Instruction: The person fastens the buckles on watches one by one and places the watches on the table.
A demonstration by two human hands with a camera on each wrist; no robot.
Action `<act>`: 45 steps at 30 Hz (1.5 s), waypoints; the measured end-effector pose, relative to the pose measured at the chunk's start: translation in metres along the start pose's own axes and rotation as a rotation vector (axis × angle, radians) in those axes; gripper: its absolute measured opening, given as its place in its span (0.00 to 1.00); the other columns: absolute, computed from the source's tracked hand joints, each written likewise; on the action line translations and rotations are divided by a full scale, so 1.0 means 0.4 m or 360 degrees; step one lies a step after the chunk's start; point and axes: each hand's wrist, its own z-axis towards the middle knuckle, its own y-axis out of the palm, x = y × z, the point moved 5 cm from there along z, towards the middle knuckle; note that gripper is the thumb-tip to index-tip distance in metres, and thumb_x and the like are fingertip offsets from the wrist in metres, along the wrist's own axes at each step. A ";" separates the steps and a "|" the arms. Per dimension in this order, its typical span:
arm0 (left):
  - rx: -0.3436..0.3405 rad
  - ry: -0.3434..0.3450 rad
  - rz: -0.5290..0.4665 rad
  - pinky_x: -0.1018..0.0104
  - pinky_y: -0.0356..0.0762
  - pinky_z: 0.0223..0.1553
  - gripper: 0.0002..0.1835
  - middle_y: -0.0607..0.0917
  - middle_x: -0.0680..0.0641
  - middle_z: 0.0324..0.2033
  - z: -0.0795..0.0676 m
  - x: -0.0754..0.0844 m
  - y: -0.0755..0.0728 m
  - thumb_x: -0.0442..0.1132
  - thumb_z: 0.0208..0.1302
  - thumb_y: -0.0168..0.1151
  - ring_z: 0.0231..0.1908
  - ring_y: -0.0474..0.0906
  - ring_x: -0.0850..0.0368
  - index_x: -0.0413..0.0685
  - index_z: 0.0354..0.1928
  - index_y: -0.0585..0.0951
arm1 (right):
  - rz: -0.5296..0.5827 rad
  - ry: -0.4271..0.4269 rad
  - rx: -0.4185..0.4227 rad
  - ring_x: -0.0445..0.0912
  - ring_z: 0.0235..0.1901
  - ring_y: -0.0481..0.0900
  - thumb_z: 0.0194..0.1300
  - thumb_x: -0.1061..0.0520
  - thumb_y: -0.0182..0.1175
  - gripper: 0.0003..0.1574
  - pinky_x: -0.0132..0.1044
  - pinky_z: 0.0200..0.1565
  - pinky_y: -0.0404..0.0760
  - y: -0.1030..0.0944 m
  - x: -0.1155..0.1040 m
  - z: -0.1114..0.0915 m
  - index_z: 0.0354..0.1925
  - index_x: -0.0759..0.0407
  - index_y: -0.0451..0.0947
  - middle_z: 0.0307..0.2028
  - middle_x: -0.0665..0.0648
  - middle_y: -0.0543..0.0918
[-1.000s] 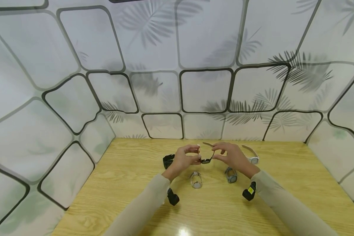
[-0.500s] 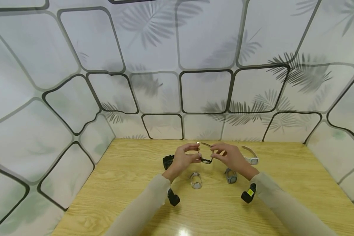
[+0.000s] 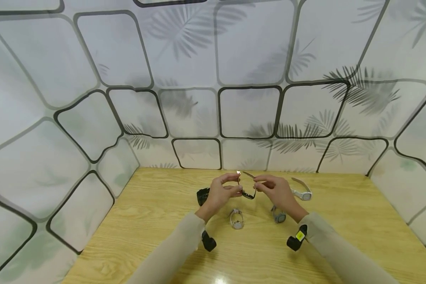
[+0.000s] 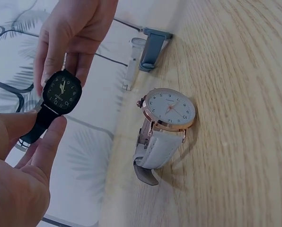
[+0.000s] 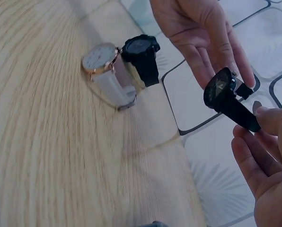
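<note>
A black wristwatch [image 4: 62, 93] with a round dark dial and an unfastened dark strap is held up between both hands, its strap bent into a U. My left hand [image 3: 219, 194] pinches one half of the strap close to the case. The other half is pinched by the thumb and fingers of my right hand [image 3: 279, 192]. In the right wrist view the watch case tilts, with the strap [image 5: 240, 115] running into the right fingertips. Below the hands, a watch with a white strap and rose-gold case [image 4: 169, 109] lies on the table.
Beyond the left hand sits a bulky black watch [image 5: 140, 52]. A blue-grey watch [image 3: 280, 217] lies below the right hand, partly covered by it. Further right is a white watch [image 3: 307, 196] with its strap spread. Patterned walls enclose the wooden table [image 3: 156, 221].
My right hand has shifted slightly left and toward me along its half of the strap, and the watch case tilts a little differently. The left hand keeps its grip almost unmoved.
</note>
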 end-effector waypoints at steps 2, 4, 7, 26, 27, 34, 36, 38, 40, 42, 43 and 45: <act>-0.0013 0.0027 0.0018 0.55 0.87 0.45 0.23 0.80 0.40 0.55 -0.003 0.003 0.003 0.24 0.68 0.65 0.41 0.88 0.45 0.43 0.64 0.80 | 0.0079 0.0033 -0.0008 0.55 0.41 0.89 0.73 0.53 0.65 0.17 0.43 0.45 0.87 0.000 -0.004 -0.001 0.57 0.53 0.84 0.43 0.55 0.90; -0.0024 0.0056 0.0046 0.56 0.87 0.45 0.23 0.80 0.40 0.56 -0.006 0.007 0.005 0.24 0.68 0.65 0.42 0.88 0.44 0.44 0.64 0.80 | 0.0140 0.0054 -0.0011 0.56 0.42 0.89 0.73 0.53 0.65 0.21 0.46 0.47 0.87 0.000 -0.010 -0.001 0.62 0.54 0.82 0.47 0.57 0.89; -0.0046 0.0114 0.0084 0.56 0.87 0.45 0.23 0.80 0.40 0.57 -0.011 0.015 0.009 0.25 0.68 0.65 0.43 0.88 0.43 0.43 0.64 0.80 | 0.0253 0.0097 -0.0020 0.53 0.44 0.88 0.74 0.53 0.64 0.28 0.47 0.49 0.86 -0.002 -0.017 -0.001 0.68 0.57 0.76 0.54 0.61 0.86; -0.0034 0.0276 0.0208 0.53 0.87 0.44 0.19 0.82 0.40 0.55 -0.024 0.022 0.017 0.26 0.67 0.67 0.43 0.87 0.40 0.43 0.59 0.81 | 0.0603 0.0395 -0.0119 0.57 0.46 0.85 0.74 0.48 0.63 0.25 0.47 0.49 0.86 0.006 0.000 -0.003 0.59 0.65 0.81 0.43 0.58 0.87; -0.0036 0.0270 0.0194 0.51 0.87 0.45 0.19 0.82 0.38 0.53 -0.024 0.020 0.019 0.26 0.67 0.66 0.43 0.87 0.40 0.41 0.59 0.80 | 0.0607 0.0398 -0.0120 0.58 0.46 0.85 0.74 0.48 0.63 0.25 0.47 0.48 0.86 0.007 0.001 -0.005 0.59 0.65 0.81 0.43 0.58 0.87; -0.0015 0.0173 0.0089 0.47 0.86 0.47 0.18 0.83 0.29 0.50 -0.024 0.006 0.022 0.28 0.69 0.66 0.43 0.88 0.45 0.36 0.58 0.75 | 0.0596 0.0422 -0.0125 0.61 0.45 0.85 0.74 0.49 0.64 0.25 0.46 0.47 0.87 0.021 0.010 -0.013 0.59 0.66 0.80 0.44 0.64 0.86; 0.0004 0.0119 0.0059 0.47 0.85 0.48 0.19 0.84 0.30 0.50 -0.023 0.001 0.019 0.30 0.69 0.66 0.43 0.88 0.48 0.37 0.60 0.77 | 0.0596 0.0429 -0.0118 0.63 0.46 0.85 0.74 0.49 0.64 0.25 0.49 0.47 0.87 0.023 0.013 -0.015 0.58 0.66 0.81 0.45 0.66 0.86; 0.0015 0.0059 0.0015 0.46 0.84 0.49 0.19 0.84 0.30 0.50 -0.023 -0.005 0.017 0.31 0.69 0.67 0.42 0.88 0.49 0.38 0.61 0.79 | 0.0587 0.0430 -0.0113 0.61 0.45 0.85 0.74 0.48 0.64 0.25 0.51 0.48 0.86 0.024 0.013 -0.018 0.58 0.65 0.81 0.45 0.68 0.86; 0.0021 -0.0005 -0.0033 0.46 0.84 0.50 0.19 0.85 0.31 0.49 -0.023 -0.010 0.015 0.32 0.69 0.67 0.41 0.89 0.50 0.37 0.61 0.81 | 0.0591 0.0415 -0.0121 0.59 0.44 0.85 0.74 0.48 0.64 0.25 0.51 0.47 0.86 0.024 0.011 -0.020 0.58 0.65 0.81 0.46 0.71 0.85; 0.0020 -0.0049 -0.0062 0.49 0.85 0.50 0.19 0.86 0.32 0.48 -0.024 -0.014 0.013 0.32 0.69 0.67 0.41 0.89 0.50 0.37 0.61 0.81 | 0.0594 0.0407 -0.0125 0.56 0.43 0.86 0.73 0.48 0.65 0.25 0.49 0.46 0.87 0.024 0.010 -0.023 0.58 0.65 0.81 0.47 0.73 0.84; 0.0022 -0.0068 -0.0073 0.51 0.85 0.50 0.19 0.86 0.34 0.47 -0.025 -0.015 0.013 0.33 0.69 0.67 0.41 0.89 0.50 0.37 0.60 0.82 | 0.0596 0.0402 -0.0130 0.55 0.43 0.86 0.74 0.48 0.64 0.25 0.47 0.46 0.87 0.024 0.010 -0.025 0.58 0.65 0.81 0.47 0.74 0.84; 0.0024 -0.0088 -0.0076 0.55 0.86 0.49 0.19 0.87 0.36 0.46 -0.027 -0.016 0.010 0.33 0.69 0.67 0.41 0.89 0.51 0.38 0.60 0.82 | 0.0610 0.0399 -0.0140 0.56 0.43 0.85 0.74 0.48 0.65 0.25 0.46 0.45 0.87 0.025 0.009 -0.028 0.58 0.65 0.81 0.48 0.75 0.83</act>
